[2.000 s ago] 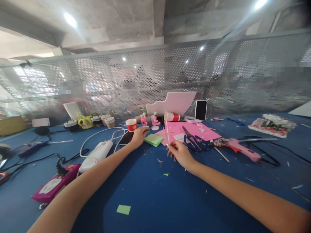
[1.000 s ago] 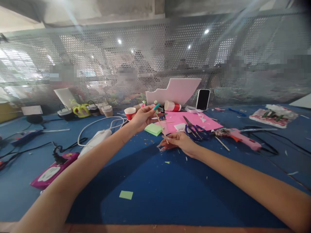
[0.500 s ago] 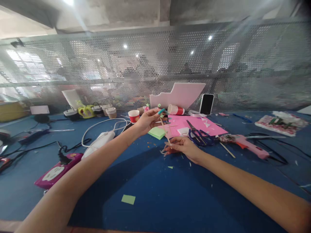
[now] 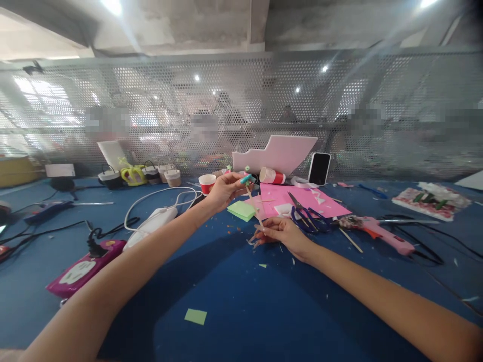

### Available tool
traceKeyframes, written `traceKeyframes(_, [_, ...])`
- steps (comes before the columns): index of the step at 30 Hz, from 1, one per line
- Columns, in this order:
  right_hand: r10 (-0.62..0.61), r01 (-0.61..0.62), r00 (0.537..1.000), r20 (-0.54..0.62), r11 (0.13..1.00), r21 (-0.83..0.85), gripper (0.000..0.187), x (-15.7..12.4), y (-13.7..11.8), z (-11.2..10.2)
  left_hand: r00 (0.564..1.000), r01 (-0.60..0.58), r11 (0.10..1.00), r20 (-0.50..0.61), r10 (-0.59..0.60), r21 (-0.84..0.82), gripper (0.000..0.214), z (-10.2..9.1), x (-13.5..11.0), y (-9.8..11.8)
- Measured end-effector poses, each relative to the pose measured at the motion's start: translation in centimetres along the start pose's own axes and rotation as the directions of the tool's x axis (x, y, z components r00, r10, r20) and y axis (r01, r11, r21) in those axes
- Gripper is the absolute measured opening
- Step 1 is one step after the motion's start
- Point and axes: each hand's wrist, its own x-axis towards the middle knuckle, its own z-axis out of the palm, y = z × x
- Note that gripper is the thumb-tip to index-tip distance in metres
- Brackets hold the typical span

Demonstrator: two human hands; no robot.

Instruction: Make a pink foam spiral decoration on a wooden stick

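A thin pale wooden stick (image 4: pixel 255 205) slants between my two hands above the blue table. At its upper end, my left hand (image 4: pixel 226 191) is closed in a pinch, with a teal nail showing and a bit of green beside the fingertips. Lower down, my right hand (image 4: pixel 284 234) grips the bottom end between thumb and fingers. Behind the stick lie light green paper sheets (image 4: pixel 241 211) and a pink sheet (image 4: pixel 328 202). Blue-handled scissors (image 4: pixel 307 217) rest on the pink sheet, just beyond my right hand.
To the right lies a pink glue gun (image 4: pixel 385 236) with a black cord. A purple power strip (image 4: pixel 85 271) and a white adapter (image 4: pixel 151 229) with its cable lie left. Paper cups (image 4: pixel 272 175), a phone (image 4: pixel 319 169) and a pink board (image 4: pixel 279 153) stand along the back.
The left fingers have drawn closer together around the stick's top. Both hands stay in nearly the same place, and the camera view has shifted slightly.
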Motion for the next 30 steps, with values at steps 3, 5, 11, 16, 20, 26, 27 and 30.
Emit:
traceKeyframes(3, [-0.016,0.016,1.0,0.013,1.0,0.017,0.033,-0.1,-0.1,0.1,1.0,0.003,0.999,0.018,-0.002,-0.043,0.017,-0.1,-0.1,-0.2])
traceKeyframes(5, [-0.023,0.023,1.0,0.015,0.999,0.023,0.033,-0.1,-0.2,0.3,0.999,0.014,0.998,0.031,-0.012,-0.066,0.016,-0.2,-0.2,-0.4])
traceKeyframes(11, [-0.033,0.033,0.999,0.014,0.999,0.007,0.032,0.0,-0.1,0.4,0.998,0.021,0.995,0.061,-0.015,-0.101,0.01,-0.1,-0.4,-0.7])
traceKeyframes(16, [-0.042,0.043,0.999,0.026,0.999,-0.012,0.029,-0.1,-0.1,0.3,0.998,0.035,0.99,0.05,-0.028,-0.136,0.009,0.3,-0.6,-0.6])
traceKeyframes(20, [-0.044,0.045,0.999,0.022,0.999,-0.03,0.032,-0.2,-0.3,0.5,0.996,0.053,0.985,0.083,-0.04,-0.162,0.01,0.5,-0.8,-0.7])
traceKeyframes(26, [-0.06,0.06,0.998,0.024,0.998,-0.009,0.032,-0.1,-0.2,0.5,0.997,0.064,0.984,0.051,-0.056,-0.165,0.007,0.5,-0.8,-1.2])
traceKeyframes(27, [-0.064,0.064,0.998,0.026,0.998,0.0,0.031,-0.1,-0.2,0.5,0.997,0.065,0.984,0.038,-0.059,-0.165,0.007,0.5,-0.8,-1.3])
traceKeyframes(30, [-0.068,0.067,0.997,0.025,0.998,0.016,0.031,-0.1,-0.2,0.5,0.998,0.064,0.983,0.017,-0.062,-0.173,0.006,0.4,-0.7,-1.4])
